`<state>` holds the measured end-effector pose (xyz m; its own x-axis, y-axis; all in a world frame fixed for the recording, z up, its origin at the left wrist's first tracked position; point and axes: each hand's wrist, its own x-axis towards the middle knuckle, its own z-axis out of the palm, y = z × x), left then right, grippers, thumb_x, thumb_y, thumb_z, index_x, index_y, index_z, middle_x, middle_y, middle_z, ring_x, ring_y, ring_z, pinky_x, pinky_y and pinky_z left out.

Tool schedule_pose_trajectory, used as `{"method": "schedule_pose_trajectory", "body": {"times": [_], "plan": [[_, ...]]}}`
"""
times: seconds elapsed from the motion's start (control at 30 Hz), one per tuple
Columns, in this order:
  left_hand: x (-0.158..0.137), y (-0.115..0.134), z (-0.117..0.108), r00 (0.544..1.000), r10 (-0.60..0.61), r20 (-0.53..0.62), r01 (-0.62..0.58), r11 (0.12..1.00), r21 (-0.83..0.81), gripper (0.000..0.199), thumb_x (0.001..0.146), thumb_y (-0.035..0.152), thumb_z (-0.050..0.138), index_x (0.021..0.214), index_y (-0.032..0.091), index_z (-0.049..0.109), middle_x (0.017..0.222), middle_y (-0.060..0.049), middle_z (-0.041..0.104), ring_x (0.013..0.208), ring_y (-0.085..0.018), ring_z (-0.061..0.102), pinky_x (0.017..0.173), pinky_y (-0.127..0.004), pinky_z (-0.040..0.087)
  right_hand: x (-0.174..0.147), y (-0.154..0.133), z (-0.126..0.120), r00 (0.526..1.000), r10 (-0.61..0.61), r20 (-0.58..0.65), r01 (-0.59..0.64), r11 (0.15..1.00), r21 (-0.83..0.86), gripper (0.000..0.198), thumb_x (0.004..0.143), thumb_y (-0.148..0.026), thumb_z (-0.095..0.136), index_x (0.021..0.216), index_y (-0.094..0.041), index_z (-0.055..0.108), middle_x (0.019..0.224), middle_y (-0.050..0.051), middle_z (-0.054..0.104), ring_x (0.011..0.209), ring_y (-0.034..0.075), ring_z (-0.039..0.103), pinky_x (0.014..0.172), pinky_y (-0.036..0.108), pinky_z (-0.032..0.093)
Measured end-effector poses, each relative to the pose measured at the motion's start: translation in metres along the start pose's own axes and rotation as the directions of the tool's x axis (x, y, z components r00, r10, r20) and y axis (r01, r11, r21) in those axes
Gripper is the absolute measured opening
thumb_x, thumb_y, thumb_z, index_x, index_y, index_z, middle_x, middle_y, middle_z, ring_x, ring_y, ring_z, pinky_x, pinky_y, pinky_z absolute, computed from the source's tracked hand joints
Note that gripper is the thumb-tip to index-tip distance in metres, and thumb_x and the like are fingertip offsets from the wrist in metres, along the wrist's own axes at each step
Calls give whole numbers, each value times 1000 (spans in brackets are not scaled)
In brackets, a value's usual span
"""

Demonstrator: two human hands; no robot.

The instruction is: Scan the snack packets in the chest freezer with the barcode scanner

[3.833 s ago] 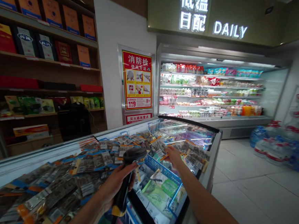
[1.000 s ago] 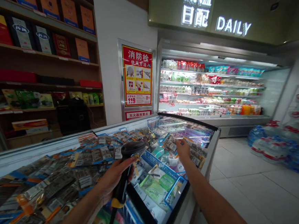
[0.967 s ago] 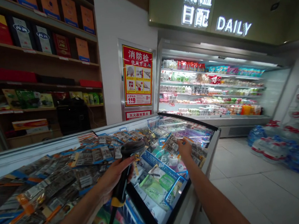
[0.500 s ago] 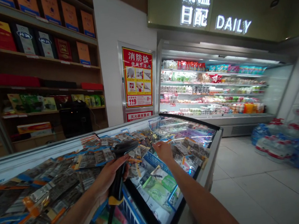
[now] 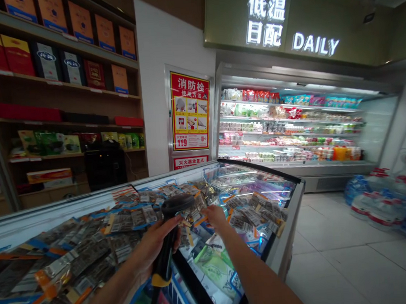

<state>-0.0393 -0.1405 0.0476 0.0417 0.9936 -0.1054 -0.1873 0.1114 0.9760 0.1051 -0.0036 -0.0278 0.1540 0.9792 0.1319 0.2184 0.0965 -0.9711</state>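
Note:
My left hand (image 5: 162, 242) is wrapped round the grip of a black barcode scanner (image 5: 169, 257) with a yellow band low on its handle. The scanner's head points right, and its cable runs down toward the bottom of the view. Just right of the scanner head, my right hand (image 5: 216, 219) has its fingers closed at the edge of a small clear-and-orange packet (image 5: 197, 214). Both hands are over a chest freezer (image 5: 292, 210), whose top is spread with many similar packets (image 5: 80, 253) with orange and blue edges.
Green bags (image 5: 212, 263) lie inside the freezer beside a blue basket (image 5: 180, 289). A lit refrigerated display (image 5: 292, 131) stands at the back. Shelves with boxes (image 5: 57, 88) are on the left. Bottled water packs (image 5: 371, 199) stand on the floor at right.
My right hand has moved left and a little down to the packet by the scanner head. My left hand and the scanner have shifted slightly right. The view has tilted a little upward.

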Motion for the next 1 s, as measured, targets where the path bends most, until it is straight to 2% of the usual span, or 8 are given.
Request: {"method": "schedule_pose_trajectory", "body": {"times": [0.1, 0.23, 0.37, 0.43, 0.57, 0.77, 0.9, 1.0], "plan": [[-3, -2, 3, 1000, -3, 31, 3, 1000, 9, 33, 62, 46, 60, 69, 15, 53, 53, 3, 51, 45, -8, 44, 45, -21, 32, 3, 2, -31, 994, 105, -21, -100, 982, 158, 15, 60, -32, 52, 66, -18, 53, 57, -1, 54, 52, 13, 54, 45, 25, 43], [-9, -4, 10, 996, -7, 84, 2, 998, 64, 32, 64, 47, 58, 64, 15, 53, 51, 3, 51, 43, -7, 42, 46, -21, 31, 8, 9, -61, 995, 88, -47, -63, 917, 394, 22, 55, -36, 55, 68, -18, 50, 53, -5, 49, 47, 9, 48, 44, 21, 41], [-9, -7, 15, 996, -17, 92, 9, 996, 89, 33, 64, 47, 58, 60, 15, 53, 50, 2, 50, 42, -8, 41, 45, -21, 30, 9, 17, -69, 995, 85, -49, -50, 865, 500, 24, 52, -38, 56, 65, -19, 47, 46, -8, 43, 40, 7, 42, 38, 19, 34], [-7, -8, 16, 996, -22, 90, 12, 995, 101, 33, 64, 48, 57, 63, 15, 54, 51, 2, 51, 42, -8, 40, 44, -21, 29, 9, 19, -69, 996, 65, -59, -27, 869, 494, 25, 53, -39, 56, 64, -19, 48, 45, -8, 44, 39, 7, 42, 38, 19, 33], [-3, -10, 17, 991, -4, 137, -16, 989, 145, 33, 66, 48, 55, 63, 15, 56, 50, 2, 50, 42, -8, 40, 45, -21, 30, 7, 19, -69, 997, 2, -78, 30, 913, 406, 25, 56, -42, 55, 62, -18, 49, 42, -8, 41, 36, 7, 39, 36, 19, 29], [-3, -11, 17, 991, 19, 130, -34, 993, 116, 31, 66, 46, 56, 61, 15, 53, 50, 3, 49, 43, -7, 40, 44, -20, 30, 7, 20, -68, 986, -70, -153, 112, 951, 286, 23, 62, -40, 50, 63, -18, 54, 46, -5, 48, 43, 10, 45, 42, 22, 33], [-2, -10, 17, 995, 4, 99, -14, 996, 93, 31, 65, 45, 58, 67, 15, 54, 54, 2, 51, 44, -7, 42, 44, -20, 32, 6, 19, -79, 947, -163, -278, 152, 986, -62, 25, 67, -31, 46, 80, -16, 60, 59, 1, 57, 58, 15, 53, 55, 26, 39], [-1, -10, 17, 998, -26, 59, 21, 996, 89, 31, 64, 45, 58, 70, 15, 54, 54, 2, 52, 43, -8, 42, 44, -20, 32, 0, 19, -97, 921, -263, -287, 136, 908, -396, 32, 69, -24, 43, 96, -16, 59, 74, 5, 62, 71, 19, 55, 67, 29, 39]]}}
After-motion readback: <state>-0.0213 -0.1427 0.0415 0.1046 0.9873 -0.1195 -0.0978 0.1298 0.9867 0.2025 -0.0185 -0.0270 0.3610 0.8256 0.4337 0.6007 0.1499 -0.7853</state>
